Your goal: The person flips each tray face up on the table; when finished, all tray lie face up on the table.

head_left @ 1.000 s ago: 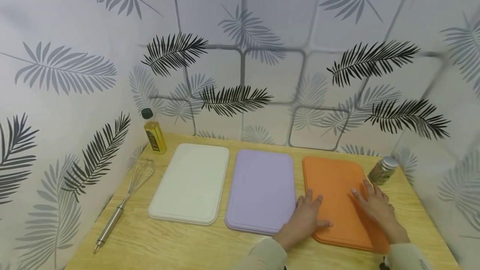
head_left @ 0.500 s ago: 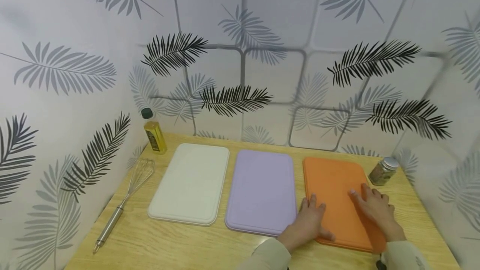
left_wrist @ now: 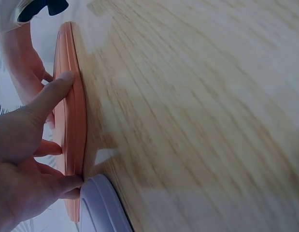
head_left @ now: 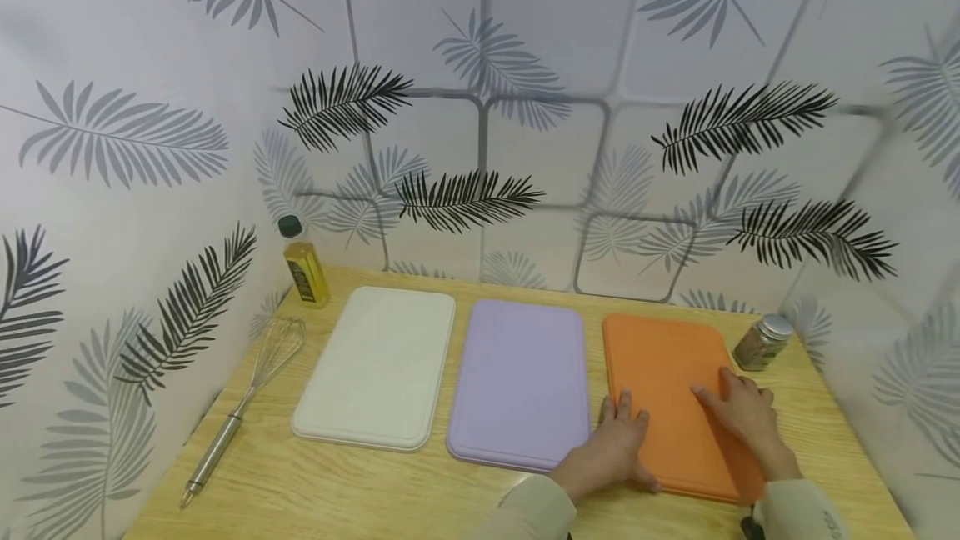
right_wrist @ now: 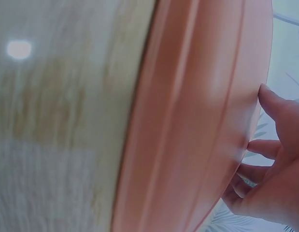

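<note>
An orange rectangular cutting board (head_left: 660, 357) with rounded corners lies flat at the right of the table. My left hand (head_left: 609, 450) is at its near left corner, fingers spread along the left side and thumb by the near edge. In the left wrist view that thumb (left_wrist: 57, 92) touches the board's rim, and the lower fingers reach down beside a purple cutting board (left_wrist: 103, 205). My right hand (head_left: 742, 415) rests across the orange board's right side, thumb pointing inward over the top. The right wrist view shows its fingertips (right_wrist: 255, 145) touching the orange surface.
A white cutting board (head_left: 378, 365) lies left of the purple one. Farther left are a metal whisk (head_left: 240, 407) and a bottle of yellow oil (head_left: 306, 269) with a dark green cap. A spice jar (head_left: 762, 342) stands behind my right hand. Patterned walls (head_left: 480, 148) enclose the table.
My left hand has slid slightly toward me, its thumb moving from the orange board's top to the near edge. My right hand has shifted a little nearer too. The boards have stayed put.
</note>
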`<move>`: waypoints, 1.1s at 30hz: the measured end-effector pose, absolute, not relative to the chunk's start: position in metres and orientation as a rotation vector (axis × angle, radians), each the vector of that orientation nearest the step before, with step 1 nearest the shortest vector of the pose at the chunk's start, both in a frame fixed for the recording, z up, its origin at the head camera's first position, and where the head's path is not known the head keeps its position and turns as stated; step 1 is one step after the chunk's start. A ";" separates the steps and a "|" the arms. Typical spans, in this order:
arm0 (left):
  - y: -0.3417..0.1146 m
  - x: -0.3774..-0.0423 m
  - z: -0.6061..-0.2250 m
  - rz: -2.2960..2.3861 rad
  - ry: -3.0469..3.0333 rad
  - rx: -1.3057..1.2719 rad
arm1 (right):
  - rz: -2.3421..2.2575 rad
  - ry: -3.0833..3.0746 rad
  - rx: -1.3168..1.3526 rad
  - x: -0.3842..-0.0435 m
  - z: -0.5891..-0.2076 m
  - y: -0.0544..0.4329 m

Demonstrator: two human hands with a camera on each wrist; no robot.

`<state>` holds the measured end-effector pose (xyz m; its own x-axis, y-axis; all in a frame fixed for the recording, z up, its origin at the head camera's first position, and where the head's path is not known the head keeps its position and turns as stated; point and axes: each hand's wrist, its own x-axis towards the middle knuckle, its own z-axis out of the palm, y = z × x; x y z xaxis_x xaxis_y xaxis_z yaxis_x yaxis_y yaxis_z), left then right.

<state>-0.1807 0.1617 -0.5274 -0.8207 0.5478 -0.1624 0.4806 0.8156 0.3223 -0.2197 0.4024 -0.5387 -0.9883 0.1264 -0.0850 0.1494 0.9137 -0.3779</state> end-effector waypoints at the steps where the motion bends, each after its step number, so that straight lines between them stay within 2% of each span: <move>1: 0.161 -0.181 -0.529 0.401 2.748 0.799 | -0.616 3.014 0.221 -0.220 -0.538 0.402; 9: 0.157 -0.186 -0.532 0.447 2.713 0.863 | -0.711 3.009 0.195 -0.220 -0.534 0.403; 23: 0.155 -0.187 -0.531 0.433 2.720 0.882 | -1.349 2.617 0.323 -0.214 -0.514 0.417; 33: 0.154 -0.187 -0.533 0.427 2.705 0.913 | -1.290 2.751 0.285 -0.205 -0.512 0.433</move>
